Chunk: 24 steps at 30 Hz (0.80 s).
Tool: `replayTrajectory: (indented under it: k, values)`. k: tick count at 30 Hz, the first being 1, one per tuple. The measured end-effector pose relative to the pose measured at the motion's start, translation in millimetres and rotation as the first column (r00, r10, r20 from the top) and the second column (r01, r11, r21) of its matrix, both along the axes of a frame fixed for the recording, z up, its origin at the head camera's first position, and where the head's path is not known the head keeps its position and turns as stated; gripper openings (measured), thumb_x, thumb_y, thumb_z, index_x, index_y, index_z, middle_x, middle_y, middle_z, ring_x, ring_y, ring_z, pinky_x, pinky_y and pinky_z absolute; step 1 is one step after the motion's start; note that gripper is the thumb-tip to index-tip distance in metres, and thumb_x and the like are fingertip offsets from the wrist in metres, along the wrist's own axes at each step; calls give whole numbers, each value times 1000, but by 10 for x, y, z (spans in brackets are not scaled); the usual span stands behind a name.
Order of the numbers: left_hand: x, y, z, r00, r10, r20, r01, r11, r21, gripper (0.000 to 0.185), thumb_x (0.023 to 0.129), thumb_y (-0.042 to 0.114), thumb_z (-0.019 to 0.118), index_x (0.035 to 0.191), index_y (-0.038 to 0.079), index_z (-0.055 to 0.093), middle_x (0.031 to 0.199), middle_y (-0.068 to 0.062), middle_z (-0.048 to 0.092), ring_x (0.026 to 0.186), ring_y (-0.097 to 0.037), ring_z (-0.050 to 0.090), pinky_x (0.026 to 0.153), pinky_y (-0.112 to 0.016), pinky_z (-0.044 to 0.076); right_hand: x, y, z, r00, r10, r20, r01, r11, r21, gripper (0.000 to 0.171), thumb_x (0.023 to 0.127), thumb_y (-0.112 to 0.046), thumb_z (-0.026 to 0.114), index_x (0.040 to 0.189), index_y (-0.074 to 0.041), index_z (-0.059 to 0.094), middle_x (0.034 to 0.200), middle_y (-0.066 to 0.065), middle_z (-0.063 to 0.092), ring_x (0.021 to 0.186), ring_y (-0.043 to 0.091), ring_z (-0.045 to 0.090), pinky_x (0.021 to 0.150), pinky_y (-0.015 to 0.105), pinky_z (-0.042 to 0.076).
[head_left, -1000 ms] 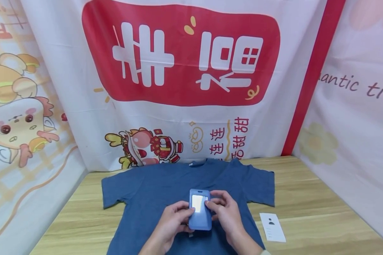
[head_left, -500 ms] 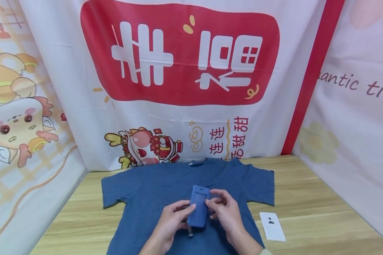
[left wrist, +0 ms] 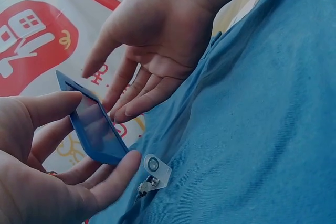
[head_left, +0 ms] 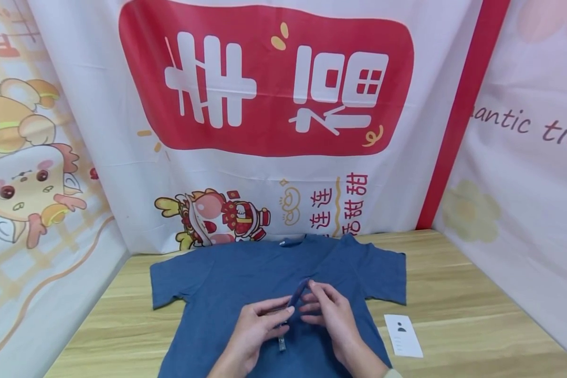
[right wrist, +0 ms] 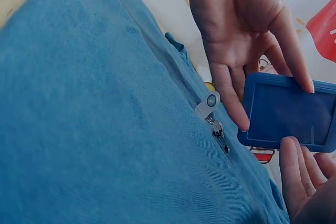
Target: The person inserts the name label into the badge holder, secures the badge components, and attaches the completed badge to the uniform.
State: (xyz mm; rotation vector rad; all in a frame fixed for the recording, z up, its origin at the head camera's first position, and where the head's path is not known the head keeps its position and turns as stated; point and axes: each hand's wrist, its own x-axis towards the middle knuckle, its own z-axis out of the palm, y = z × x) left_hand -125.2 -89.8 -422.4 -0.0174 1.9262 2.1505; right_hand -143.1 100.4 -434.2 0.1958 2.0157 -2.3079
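Wooden tabletop [head_left: 458, 294] hemmed by printed cloth backdrops: red panel [head_left: 266, 79] with large white Chinese characters, cartoon figures below, "antic ti" in script at right. Blue T-shirt [head_left: 227, 283] spread flat, white printed card [head_left: 403, 336] just beside its hem. Blue badge holder [head_left: 296, 298] tilted on edge above shirt's middle, pinched between left hand [head_left: 255, 331] thumb and fingers, right hand [head_left: 333, 315] fingers lightly curled at its upper end. Clear strap with metal clip [left wrist: 152, 174] dangling beneath holder, touching shirt.
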Motion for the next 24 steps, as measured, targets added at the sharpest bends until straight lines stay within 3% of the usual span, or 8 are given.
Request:
replayTrajectory:
  k: [6,10,16,20,24]
  values:
    - [-1,9,-5,999,5,-52,-10,994,-110,41,92,18,87,131,9,78,135,-11,76,120,-16,71,95,-32,64,7,27,-2,999,32,9,-32,998,-46,70,104,-59,63,139,1,62,107,8,79,89,18,78,81,39,70]
    - [2,17,2,997,17,-70,-28,987,-160,39,91,20,88,127,9,80,136,-11,75,124,-20,68,94,-30,63,-5,40,13,998,56,39,-54,997,-55,60,106,-48,65,138,2,62,105,8,78,88,18,77,81,40,70]
    - [-8,27,14,995,53,-90,-73,966,-248,40,87,24,92,123,14,82,140,-11,69,133,-31,57,110,-47,53,4,52,46,996,63,57,-60,997,-55,49,106,-26,59,142,7,61,100,7,77,81,16,75,75,34,69]
    - [-24,31,15,987,134,-94,-154,954,-257,36,86,17,91,121,15,81,142,-12,67,137,-35,54,109,-50,53,10,51,45,998,36,59,-34,999,-37,48,105,-20,59,145,8,59,97,9,73,76,16,74,69,30,67]
    - [-38,38,3,952,274,-135,-301,920,-250,35,85,-4,81,117,11,80,138,-14,67,135,-36,56,96,-40,58,14,47,23,999,10,49,-9,1000,-11,46,106,-14,61,146,8,59,89,9,73,71,16,74,64,29,65]
